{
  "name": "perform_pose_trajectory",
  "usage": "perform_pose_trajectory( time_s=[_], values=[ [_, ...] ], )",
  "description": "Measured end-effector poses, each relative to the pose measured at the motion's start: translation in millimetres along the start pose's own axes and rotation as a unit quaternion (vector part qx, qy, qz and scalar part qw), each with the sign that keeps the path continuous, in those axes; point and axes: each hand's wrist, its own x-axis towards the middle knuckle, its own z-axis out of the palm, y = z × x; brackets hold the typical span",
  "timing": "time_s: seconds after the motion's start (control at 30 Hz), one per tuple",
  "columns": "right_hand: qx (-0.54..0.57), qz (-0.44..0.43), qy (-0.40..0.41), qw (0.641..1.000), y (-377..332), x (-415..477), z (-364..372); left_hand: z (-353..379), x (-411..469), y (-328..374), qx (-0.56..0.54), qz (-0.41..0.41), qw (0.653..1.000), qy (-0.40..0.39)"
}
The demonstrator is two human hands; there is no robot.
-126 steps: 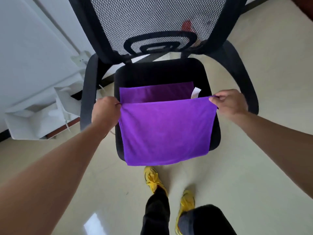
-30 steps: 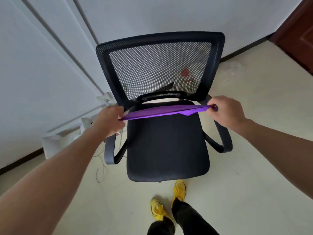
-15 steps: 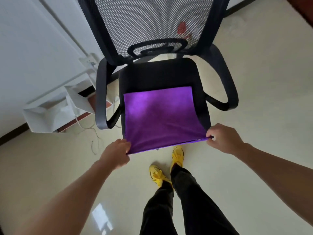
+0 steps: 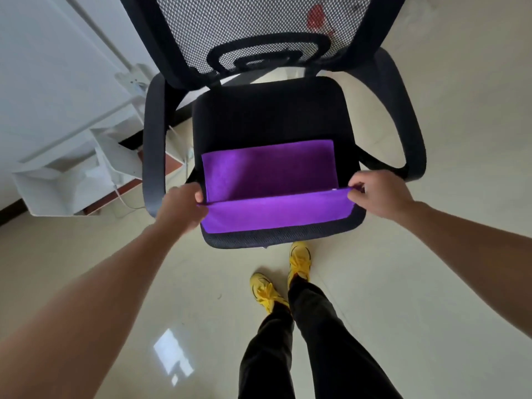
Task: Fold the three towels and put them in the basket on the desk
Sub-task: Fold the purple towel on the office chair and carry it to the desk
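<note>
A purple towel [image 4: 267,171] lies on the black seat of an office chair [image 4: 270,110]. Its near edge is raised and turned back toward the chair's back, forming a fold along the front of the seat. My left hand [image 4: 180,207] pinches the towel's near left corner. My right hand [image 4: 377,194] pinches the near right corner. The far part of the towel lies flat on the seat. No basket, desk or other towels are in view.
The chair has a mesh back [image 4: 259,27] and two armrests, one beside each hand. White shelf pieces [image 4: 72,180] and a cable lie on the floor to the left. My legs and yellow shoes [image 4: 299,259] stand just in front of the seat.
Half a second ago both hands held the near edge stretched out past the seat's front. Now they have carried it up and forward over the seat, folding the towel back on itself.
</note>
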Motion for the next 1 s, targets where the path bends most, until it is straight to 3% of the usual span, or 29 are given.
perform_pose_trajectory(
  time_s=[0.5,0.63,0.7,0.73,0.83,0.9,1.0],
  values=[
    [-0.024,0.086,-0.039,0.995,32.5,158.8,39.2,18.9,140.6,22.5,-0.017,-0.125,0.988,0.092],
    [-0.036,0.077,0.068,0.994,27.6,157.2,48.1,33.0,128.6,35.2,-0.005,-0.108,0.974,0.199],
    [0.016,0.022,0.105,0.994,11.3,145.1,56.7,48.4,112.3,49.1,-0.017,-0.013,0.983,0.185],
    [0.063,-0.006,0.082,0.995,0.9,138.5,64.4,59.4,104.8,55.6,-0.026,0.034,0.99,0.131],
    [0.218,0.007,-0.102,0.971,-19.0,126.6,84.8,83.3,95.8,64.1,-0.02,0.049,0.998,-0.046],
    [0.319,0.104,-0.128,0.933,-10.7,133.6,89.4,85.7,100.9,54.3,-0.06,-0.007,0.998,-0.033],
    [0.372,0.224,-0.016,0.901,23.8,148.4,85.4,84.2,104.3,34.7,-0.04,-0.041,0.998,0.023]
  ],
)
